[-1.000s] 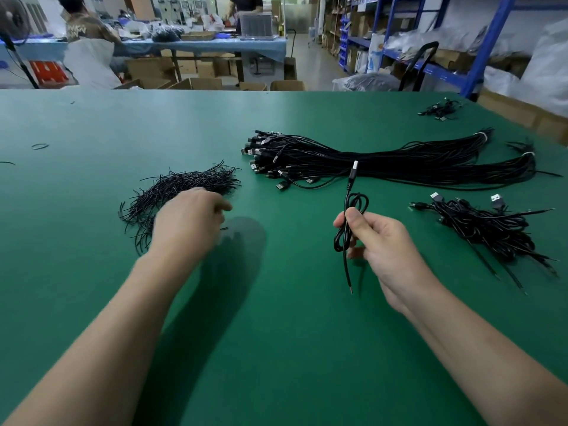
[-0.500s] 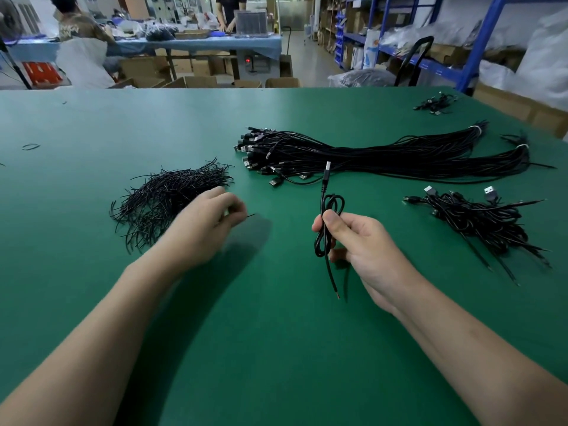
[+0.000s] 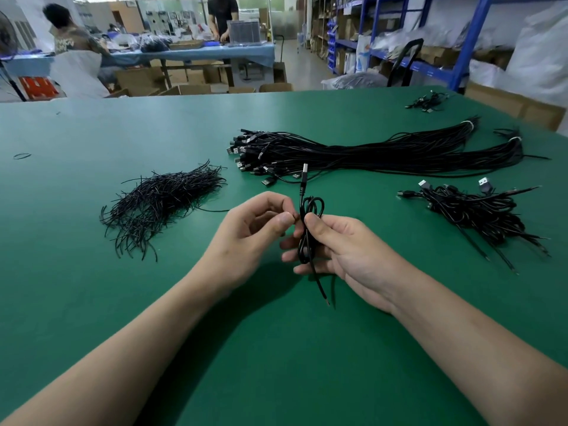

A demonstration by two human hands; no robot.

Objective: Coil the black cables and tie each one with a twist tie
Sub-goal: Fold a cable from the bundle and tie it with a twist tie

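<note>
Above the middle of the green table top [image 3: 123, 302], my right hand [image 3: 347, 250] grips as before the coiled black cable with a silver USB plug [image 3: 302, 247], thumb over curled fingers. My left hand [image 3: 252, 232] has left the loose pile of thin black twist ties [image 3: 159, 204] and come just beside the coil, thumb and forefinger pinching one black twist tie [image 3: 295, 215], only its tip showing.

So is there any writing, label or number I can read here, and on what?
None readable.
White bag by the blue shelving: blue print, too blurred.
Red tray far left: pale marks, too small.
Coiled cable: no markings seen.
</note>
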